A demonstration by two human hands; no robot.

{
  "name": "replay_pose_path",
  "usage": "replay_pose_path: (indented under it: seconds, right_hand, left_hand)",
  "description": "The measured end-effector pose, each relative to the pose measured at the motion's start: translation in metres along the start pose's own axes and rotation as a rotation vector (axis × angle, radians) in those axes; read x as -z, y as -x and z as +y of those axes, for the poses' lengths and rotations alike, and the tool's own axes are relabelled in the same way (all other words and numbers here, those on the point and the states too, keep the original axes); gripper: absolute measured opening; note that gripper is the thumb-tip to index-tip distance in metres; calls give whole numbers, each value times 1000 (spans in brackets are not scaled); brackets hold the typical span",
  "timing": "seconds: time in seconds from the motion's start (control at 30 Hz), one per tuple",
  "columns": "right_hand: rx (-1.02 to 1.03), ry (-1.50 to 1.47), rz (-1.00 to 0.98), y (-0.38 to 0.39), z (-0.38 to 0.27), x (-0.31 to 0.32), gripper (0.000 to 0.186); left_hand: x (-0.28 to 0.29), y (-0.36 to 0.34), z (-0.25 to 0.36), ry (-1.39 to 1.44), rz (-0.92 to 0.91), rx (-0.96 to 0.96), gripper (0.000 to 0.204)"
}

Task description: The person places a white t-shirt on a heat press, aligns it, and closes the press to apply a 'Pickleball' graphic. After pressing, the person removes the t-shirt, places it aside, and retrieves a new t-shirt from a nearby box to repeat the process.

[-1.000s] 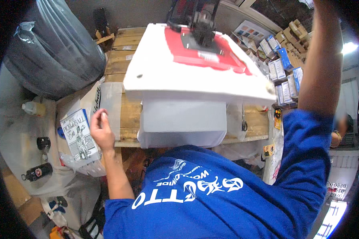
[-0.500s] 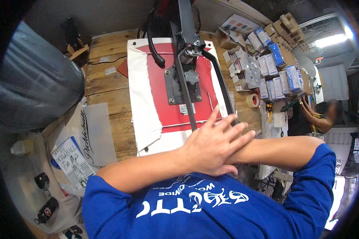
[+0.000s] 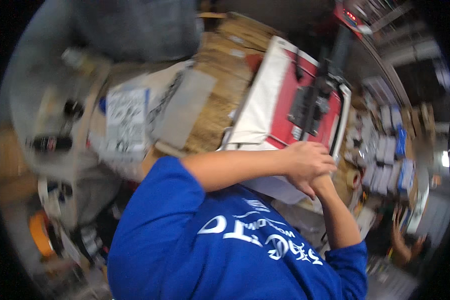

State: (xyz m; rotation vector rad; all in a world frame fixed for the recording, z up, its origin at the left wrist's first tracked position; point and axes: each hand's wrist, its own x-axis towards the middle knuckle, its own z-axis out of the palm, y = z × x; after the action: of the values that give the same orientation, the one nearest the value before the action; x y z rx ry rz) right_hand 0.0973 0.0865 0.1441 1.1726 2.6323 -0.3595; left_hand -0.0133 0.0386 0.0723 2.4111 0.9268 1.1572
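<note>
A heat press with a red platen, white fabric edging and a black metal frame fills the upper middle right. My left hand lies over my right hand at the press's front, its fingers curled around it. My right hand is mostly hidden under it, so I cannot see what it grips. Pale sheeting hangs below them. A small red-lit display sits at the top of the press. The picture is blurred.
The press stands on a wooden table, with printed sheets and a dark bottle to the left. A large grey bag is above. Stacked boxes lie right, with another person at lower right.
My left hand rose from my side onto my right hand, which came down from high up at the right. The view has since swung, shifting the press up and right.
</note>
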Motion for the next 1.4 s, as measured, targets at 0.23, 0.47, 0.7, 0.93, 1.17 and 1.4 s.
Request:
replay_pose_path:
  seconds: [0.23,0.47,0.7,0.93,1.17,1.4]
  right_hand:
    - [0,15,97,19,0,-26,24]
    - [33,4,138,25,-2,-39,25]
    - [38,-19,156,27,-1,-38,26]
    - [20,-37,155,27,-5,-45,27]
    - [20,11,208,30,-7,-52,28]
    - [-1,32,235,32,-12,-50,26]
  left_hand:
    - [-10,6,13,-87,13,122,75]
    - [1,25,58,-83,375,4,46]
    - [72,25,166,135,658,-158,7]
    - [137,47,250,-253,761,-430,17]
    - [147,64,281,-45,902,-435,14]
    - [151,84,274,171,938,-431,12]
